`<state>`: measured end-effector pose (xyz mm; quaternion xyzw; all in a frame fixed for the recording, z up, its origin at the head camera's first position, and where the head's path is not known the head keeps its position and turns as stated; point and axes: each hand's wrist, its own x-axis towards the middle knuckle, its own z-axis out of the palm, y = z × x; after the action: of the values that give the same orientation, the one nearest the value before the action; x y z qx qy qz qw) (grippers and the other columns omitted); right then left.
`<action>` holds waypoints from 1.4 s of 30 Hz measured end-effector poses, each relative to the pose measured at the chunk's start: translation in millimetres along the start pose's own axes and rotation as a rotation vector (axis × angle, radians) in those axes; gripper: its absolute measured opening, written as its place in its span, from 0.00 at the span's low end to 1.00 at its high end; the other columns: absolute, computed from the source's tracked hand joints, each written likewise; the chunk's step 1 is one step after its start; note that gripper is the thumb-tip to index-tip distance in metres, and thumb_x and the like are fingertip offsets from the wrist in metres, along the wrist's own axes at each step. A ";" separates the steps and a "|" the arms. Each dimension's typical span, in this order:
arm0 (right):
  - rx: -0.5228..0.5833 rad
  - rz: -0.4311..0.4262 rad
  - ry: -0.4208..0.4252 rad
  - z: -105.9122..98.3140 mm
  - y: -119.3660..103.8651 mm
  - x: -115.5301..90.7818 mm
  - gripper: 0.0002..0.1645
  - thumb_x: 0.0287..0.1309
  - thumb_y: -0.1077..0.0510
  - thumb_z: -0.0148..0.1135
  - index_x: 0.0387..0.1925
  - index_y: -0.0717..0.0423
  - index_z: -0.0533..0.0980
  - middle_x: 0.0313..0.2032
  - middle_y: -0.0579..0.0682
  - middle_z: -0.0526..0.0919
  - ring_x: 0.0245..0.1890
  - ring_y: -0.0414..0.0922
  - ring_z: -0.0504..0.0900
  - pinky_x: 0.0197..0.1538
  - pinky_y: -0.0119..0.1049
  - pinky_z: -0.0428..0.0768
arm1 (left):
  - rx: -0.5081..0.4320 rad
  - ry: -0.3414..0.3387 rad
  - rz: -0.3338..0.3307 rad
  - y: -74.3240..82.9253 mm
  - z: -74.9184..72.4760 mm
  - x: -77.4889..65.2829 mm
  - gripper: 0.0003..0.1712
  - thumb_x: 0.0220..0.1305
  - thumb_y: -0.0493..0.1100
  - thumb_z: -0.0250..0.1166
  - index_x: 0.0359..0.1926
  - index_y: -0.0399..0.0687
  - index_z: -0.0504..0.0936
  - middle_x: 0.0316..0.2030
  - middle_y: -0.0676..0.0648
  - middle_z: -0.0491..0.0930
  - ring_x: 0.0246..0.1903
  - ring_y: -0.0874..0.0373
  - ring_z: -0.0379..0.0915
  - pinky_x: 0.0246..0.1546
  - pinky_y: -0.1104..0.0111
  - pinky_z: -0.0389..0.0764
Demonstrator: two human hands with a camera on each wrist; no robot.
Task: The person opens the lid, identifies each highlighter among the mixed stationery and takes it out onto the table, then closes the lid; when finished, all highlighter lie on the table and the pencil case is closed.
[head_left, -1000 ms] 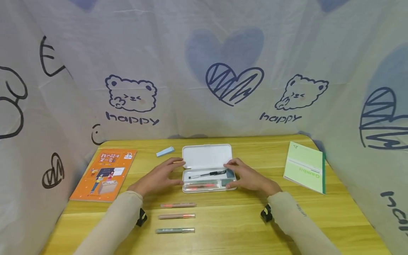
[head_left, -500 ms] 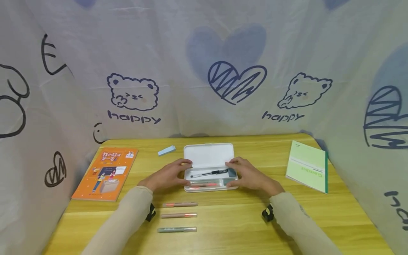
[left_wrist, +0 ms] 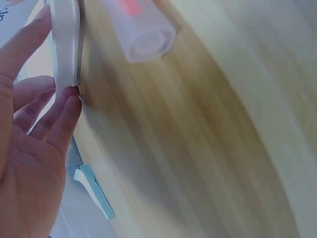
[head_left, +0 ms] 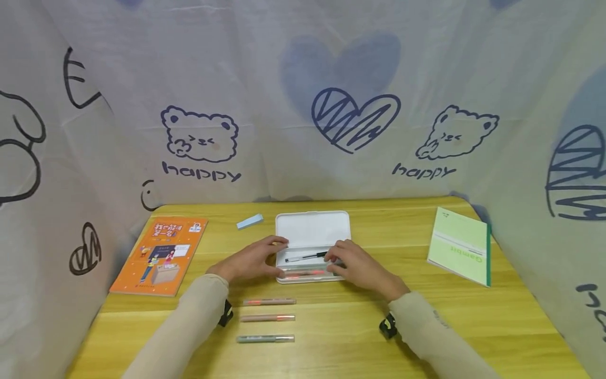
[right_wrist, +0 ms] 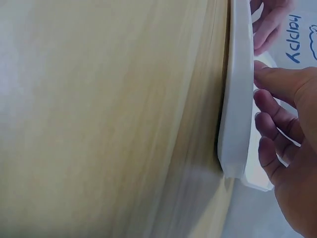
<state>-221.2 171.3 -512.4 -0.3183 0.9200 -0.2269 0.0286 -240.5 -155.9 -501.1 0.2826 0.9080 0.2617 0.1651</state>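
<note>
A white pencil case point(head_left: 313, 227) stands on the table with its lid folded back. My left hand point(head_left: 253, 259) holds its left end, thumb at the near corner and fingers at the hinge side; the left wrist view shows these fingertips point(left_wrist: 69, 106) against the case. Inside lie a black-capped gel pen point(head_left: 305, 257) and, in the front compartment, a clear-capped pen with a reddish part point(head_left: 305, 273). My right hand point(head_left: 362, 266) reaches over the right end, fingers bent and thumb apart from them, hiding that end's contents. In the right wrist view its fingertips point(right_wrist: 262, 119) dip behind the case wall.
Three pens lie in front of the case: two pinkish-brown ones point(head_left: 270, 302) and a grey-green one point(head_left: 265, 339). A small light-blue block point(head_left: 250, 221) sits behind at left. An orange book point(head_left: 158, 258) lies far left, a green notebook point(head_left: 460, 246) far right.
My left hand has come right onto the case's left end. My right hand has shifted left from the right end, over the inside of the case. The head view has moved slightly.
</note>
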 end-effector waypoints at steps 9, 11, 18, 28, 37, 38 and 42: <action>-0.045 -0.027 -0.030 -0.4 -10.0 2.0 0.04 0.73 0.52 0.72 0.42 0.46 0.89 0.42 0.40 0.86 0.47 0.42 0.80 0.59 0.47 0.81 | -0.006 -0.007 0.004 -2.3 0.4 -1.0 0.52 0.68 0.59 0.78 0.82 0.42 0.67 0.83 0.48 0.62 0.83 0.44 0.57 0.84 0.47 0.62; -0.090 -0.062 -0.017 0.1 -11.9 2.7 0.04 0.73 0.53 0.72 0.42 0.47 0.89 0.41 0.41 0.86 0.45 0.42 0.80 0.57 0.46 0.82 | -0.014 -0.006 0.007 -1.1 0.7 -1.4 0.52 0.68 0.58 0.78 0.82 0.42 0.67 0.83 0.48 0.62 0.83 0.44 0.57 0.84 0.46 0.61; -0.260 -0.148 0.042 0.0 -23.0 5.0 0.03 0.71 0.57 0.74 0.38 0.48 0.89 0.36 0.42 0.89 0.37 0.42 0.82 0.47 0.40 0.82 | -0.033 0.004 -0.001 1.7 2.3 -1.2 0.51 0.68 0.58 0.78 0.82 0.42 0.68 0.83 0.49 0.61 0.83 0.44 0.57 0.84 0.46 0.62; -0.248 -0.148 0.076 -0.9 -38.1 3.2 0.04 0.70 0.61 0.73 0.38 0.53 0.91 0.33 0.43 0.92 0.33 0.42 0.86 0.47 0.42 0.86 | -0.033 -0.002 -0.018 3.7 2.5 -0.5 0.51 0.67 0.59 0.79 0.82 0.43 0.68 0.83 0.49 0.61 0.83 0.45 0.57 0.84 0.46 0.62; -0.135 0.069 0.022 3.9 -47.8 1.8 0.07 0.73 0.59 0.71 0.44 0.57 0.90 0.38 0.50 0.92 0.39 0.46 0.85 0.48 0.44 0.87 | -0.026 -0.006 -0.015 1.2 4.1 -0.3 0.52 0.67 0.60 0.78 0.83 0.44 0.68 0.84 0.50 0.61 0.84 0.45 0.56 0.84 0.46 0.62; -0.111 0.092 0.031 4.6 -48.5 1.7 0.07 0.73 0.58 0.72 0.45 0.57 0.90 0.39 0.50 0.91 0.40 0.46 0.84 0.49 0.44 0.87 | -0.024 -0.006 -0.013 0.3 4.5 -0.2 0.52 0.67 0.60 0.78 0.83 0.44 0.68 0.84 0.50 0.61 0.84 0.45 0.56 0.84 0.46 0.62; -0.113 0.100 0.080 8.3 -47.8 2.9 0.07 0.72 0.56 0.73 0.44 0.56 0.89 0.39 0.49 0.87 0.42 0.47 0.82 0.50 0.46 0.84 | -0.019 0.004 -0.010 -2.6 4.7 -1.4 0.52 0.67 0.60 0.78 0.83 0.45 0.68 0.84 0.50 0.61 0.83 0.45 0.57 0.84 0.45 0.62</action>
<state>-194.4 133.1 -498.8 -0.2635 0.9466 -0.1853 -0.0148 -238.3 -156.8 -506.2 0.2759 0.9073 0.2699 0.1670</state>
